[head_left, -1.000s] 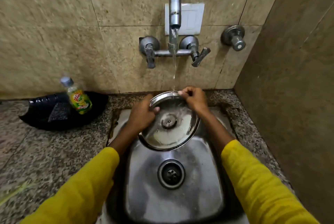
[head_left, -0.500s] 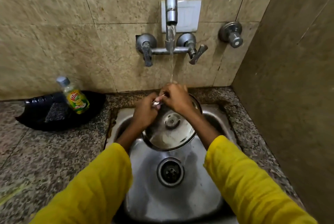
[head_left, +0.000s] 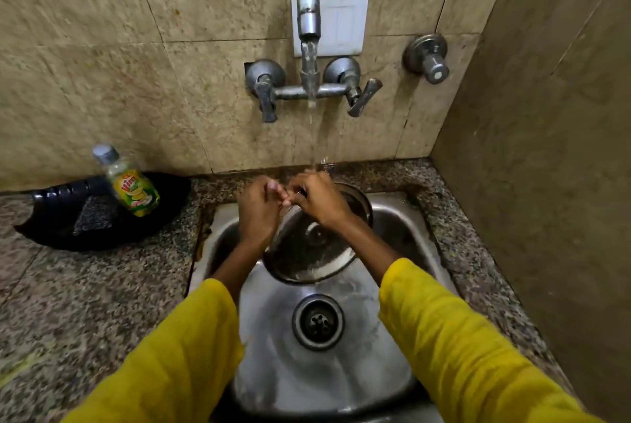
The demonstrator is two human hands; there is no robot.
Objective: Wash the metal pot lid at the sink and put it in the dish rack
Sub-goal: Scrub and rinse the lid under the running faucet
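Observation:
A round metal pot lid [head_left: 312, 250] with a small centre knob is held tilted over the steel sink [head_left: 345, 371], under the running tap [head_left: 308, 13]. My left hand [head_left: 257, 209] grips the lid's upper left rim. My right hand [head_left: 316, 199] is closed on the upper rim right beside it, fingers almost touching the left hand. Water falls onto my hands and the lid's top edge. Both hands cover the lid's far edge. No dish rack is in view.
A dish soap bottle [head_left: 131, 185] leans in a black tray [head_left: 51, 228] holding a scrub pad [head_left: 94, 216] on the granite counter [head_left: 85, 303] at left. Tap handles [head_left: 363, 96] and a valve [head_left: 428, 59] stick out from the tiled wall. A side wall closes the right.
My right hand slid left along the lid's top rim until it met my left hand. The lid tilted and turned under the water stream.

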